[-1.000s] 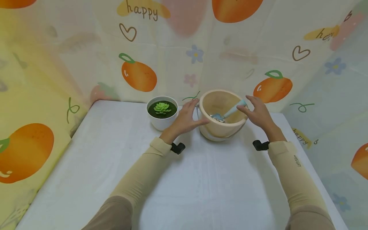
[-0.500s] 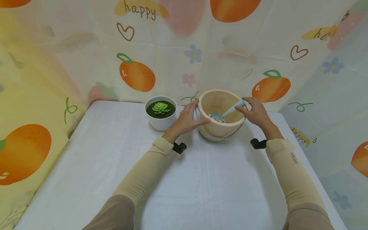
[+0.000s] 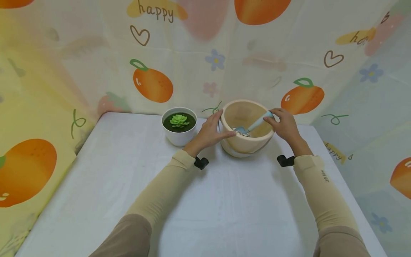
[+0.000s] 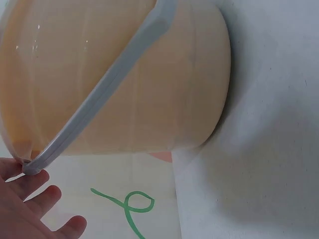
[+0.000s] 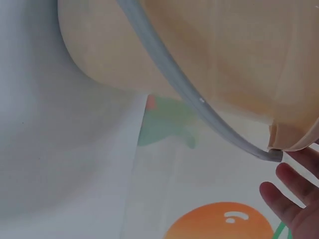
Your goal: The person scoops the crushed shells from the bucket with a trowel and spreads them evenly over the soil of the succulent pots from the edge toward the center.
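A beige plastic bucket with a grey carrying handle stands upright at the back of the table. In it, a light-blue shovel leans towards the right rim, its scoop down by some small whitish pieces. My left hand rests against the bucket's left side, thumb along the front rim, other fingers by the handle's pivot in the left wrist view. At the right rim my right hand pinches the top end of the shovel between thumb and forefinger; the other fingers spread loosely.
A white pot with a green succulent stands left of the bucket, close to the left hand. White cloth covers the table. Curtains printed with oranges hang behind and at both sides.
My right hand has moved slightly left and its thumb and forefinger have closed onto the shovel's end. The left hand stays against the bucket; bucket and pot have not visibly moved.
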Tool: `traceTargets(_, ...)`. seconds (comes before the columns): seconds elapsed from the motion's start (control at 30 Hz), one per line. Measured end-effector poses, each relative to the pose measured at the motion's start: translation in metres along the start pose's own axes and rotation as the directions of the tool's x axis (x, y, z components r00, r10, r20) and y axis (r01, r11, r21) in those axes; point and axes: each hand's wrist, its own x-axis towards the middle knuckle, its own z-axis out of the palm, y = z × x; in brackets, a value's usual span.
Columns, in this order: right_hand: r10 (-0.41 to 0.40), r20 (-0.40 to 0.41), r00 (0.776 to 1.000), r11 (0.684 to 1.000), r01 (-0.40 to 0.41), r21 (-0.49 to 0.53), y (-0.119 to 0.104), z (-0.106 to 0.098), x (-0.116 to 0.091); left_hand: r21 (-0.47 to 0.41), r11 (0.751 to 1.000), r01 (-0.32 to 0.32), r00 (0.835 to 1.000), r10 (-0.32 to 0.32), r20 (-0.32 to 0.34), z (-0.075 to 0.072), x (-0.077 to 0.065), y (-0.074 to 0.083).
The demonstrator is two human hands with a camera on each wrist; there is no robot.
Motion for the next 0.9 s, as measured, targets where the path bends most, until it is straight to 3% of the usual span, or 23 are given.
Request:
traceTargets(0.27, -0.034, -0.051, 0.998, 0.999, 0.034, -0.001, -0.014, 0.001, 0.001, -0.023, 1.0, -0.01, 1.0, 0.01, -0.008, 0.002, 0.004, -0.004)
traceTargets(0.43, -0.012, -0.056, 0.998, 0.995, 0.017, 0.095, -0.026, 0.004, 0.003, -0.041, 0.999, -0.025, 0.999, 0.024, -0.025, 0.003, 0.006, -0.005)
traceTargets(0.73, 0.087, 0.048, 0.995, 0.96, -0.097, 0.261, -0.051, 0.019, 0.017, -0.08, 0.997, -0.018, 1.0, 0.018, 0.007, 0.003, 0.009, -0.004)
traceTargets(0.9, 0.086, 0.085, 0.993, 0.971, -0.102, 0.217, -0.063, 0.026, 0.022, -0.086, 0.996, -0.006, 1.0, 0.007, 0.007, 0.005, 0.009, -0.002)
